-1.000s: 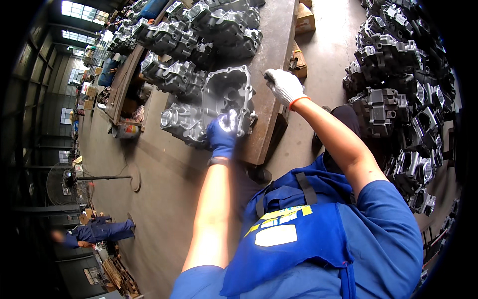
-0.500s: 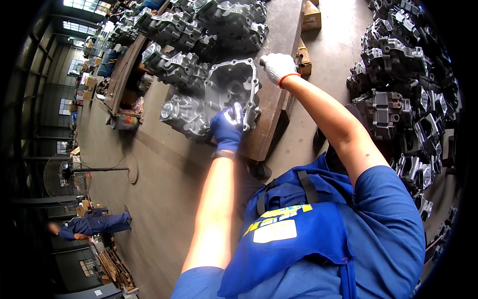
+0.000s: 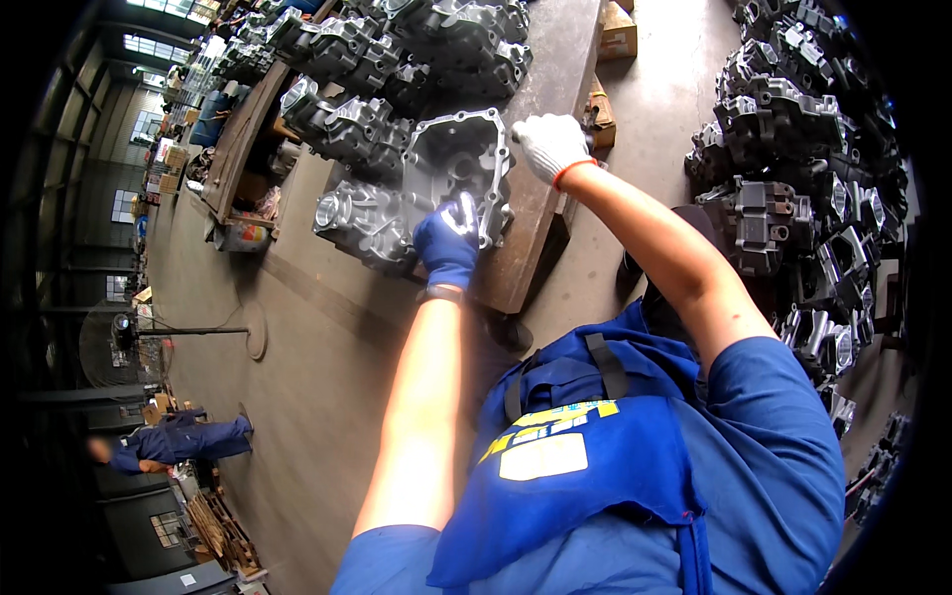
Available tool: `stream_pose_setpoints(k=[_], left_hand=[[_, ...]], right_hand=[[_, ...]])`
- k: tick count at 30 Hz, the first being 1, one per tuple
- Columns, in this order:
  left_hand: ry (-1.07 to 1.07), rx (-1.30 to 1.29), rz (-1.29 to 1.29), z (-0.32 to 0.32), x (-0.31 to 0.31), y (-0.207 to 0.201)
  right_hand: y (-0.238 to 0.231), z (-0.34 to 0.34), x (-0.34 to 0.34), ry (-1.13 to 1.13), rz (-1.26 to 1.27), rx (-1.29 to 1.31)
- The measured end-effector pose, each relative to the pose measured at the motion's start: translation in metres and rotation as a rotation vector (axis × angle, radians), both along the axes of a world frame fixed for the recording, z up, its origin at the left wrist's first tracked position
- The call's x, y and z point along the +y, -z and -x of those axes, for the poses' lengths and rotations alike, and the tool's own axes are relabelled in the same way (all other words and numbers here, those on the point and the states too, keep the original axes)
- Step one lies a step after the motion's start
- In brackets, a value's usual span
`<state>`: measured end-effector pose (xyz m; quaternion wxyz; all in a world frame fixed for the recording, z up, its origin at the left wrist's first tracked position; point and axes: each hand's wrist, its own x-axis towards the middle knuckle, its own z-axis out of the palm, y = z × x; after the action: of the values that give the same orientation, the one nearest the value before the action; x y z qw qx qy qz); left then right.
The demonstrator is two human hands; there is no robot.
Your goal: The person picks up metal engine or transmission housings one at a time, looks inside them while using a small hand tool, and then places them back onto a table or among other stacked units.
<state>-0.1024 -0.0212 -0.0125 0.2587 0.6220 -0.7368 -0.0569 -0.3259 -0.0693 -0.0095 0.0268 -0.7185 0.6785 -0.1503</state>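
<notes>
A grey cast-metal housing with a deep open cavity and a bolt-holed rim lies on the workbench. My left hand, in a blue glove with pale patches at the fingers, is closed over the housing's near edge by the cavity. My right hand wears a white knit glove with an orange cuff. It is at the bench's right side, just right of the housing's rim, fingers curled in; whatever they hold is hidden.
Several similar castings crowd the bench's far part. More metal castings are stacked at the right. Cardboard boxes sit beyond the bench. Left of me are a pedestal fan and another person.
My right hand has shifted slightly beside the rim. My left hand stays at the housing's near edge. The whole view has drifted slightly to the left.
</notes>
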Motion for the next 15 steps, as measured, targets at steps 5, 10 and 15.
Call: stream_pose_setpoints(k=[5, 10, 15], left_hand=[[-0.023, 0.002, -0.003, 0.001, 0.000, 0.003], [-0.038, 0.007, -0.003, 0.002, -0.002, 0.005], [-0.048, -0.005, 0.025, 0.002, -0.003, 0.009]], right_hand=[[0.001, -0.005, 0.029, -0.062, 0.066, -0.173], [-0.015, -0.022, 0.046, -0.059, 0.009, -0.248], [-0.003, -0.042, 0.072, -0.020, -0.080, -0.312]])
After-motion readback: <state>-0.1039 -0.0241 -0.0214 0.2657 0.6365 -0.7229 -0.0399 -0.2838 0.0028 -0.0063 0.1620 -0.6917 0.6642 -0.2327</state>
